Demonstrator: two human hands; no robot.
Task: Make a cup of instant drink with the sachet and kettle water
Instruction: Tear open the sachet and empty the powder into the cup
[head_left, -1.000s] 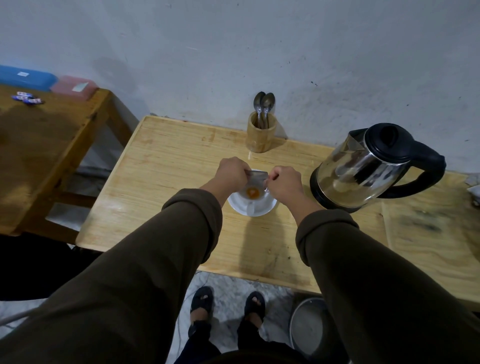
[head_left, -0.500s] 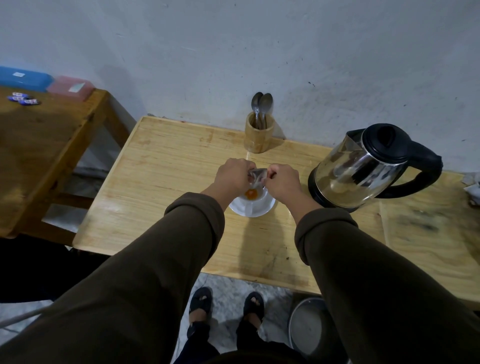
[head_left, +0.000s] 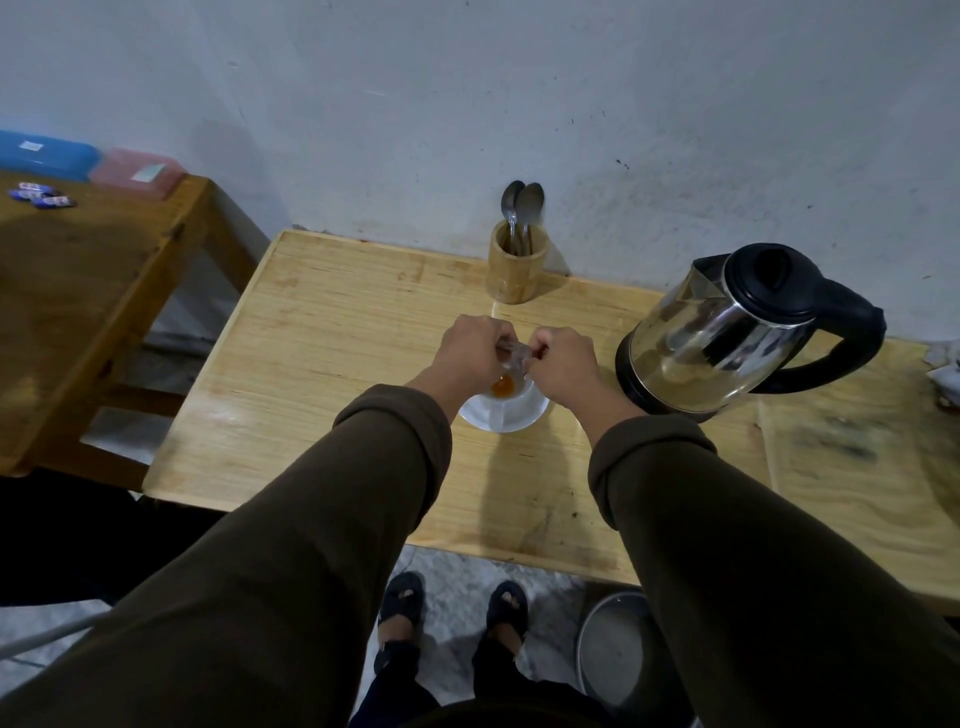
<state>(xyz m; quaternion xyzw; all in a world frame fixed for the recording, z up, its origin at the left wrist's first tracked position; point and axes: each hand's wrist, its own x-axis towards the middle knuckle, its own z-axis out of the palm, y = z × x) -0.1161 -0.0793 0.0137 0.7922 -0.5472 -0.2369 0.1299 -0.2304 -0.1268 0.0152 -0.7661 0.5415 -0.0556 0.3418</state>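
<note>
A white cup (head_left: 511, 415) stands on the light wooden table (head_left: 337, 332), with orange powder (head_left: 503, 385) at its bottom. Just above the cup, a small silvery sachet (head_left: 515, 356) is pinched between my left hand (head_left: 475, 353) and my right hand (head_left: 563, 366), one hand at each side. The sachet hangs tilted over the cup's mouth. A steel kettle (head_left: 727, 332) with a black lid and handle stands to the right of the cup, close to my right hand.
A bamboo holder (head_left: 517, 270) with two spoons (head_left: 522, 205) stands behind the cup by the wall. A darker wooden table (head_left: 78, 291) at the left carries blue and pink boxes. A metal bin (head_left: 618, 649) is on the floor by my feet.
Both hands have drawn closer together over the cup and the sachet is squeezed narrower between them. The cup and kettle stay where they were.
</note>
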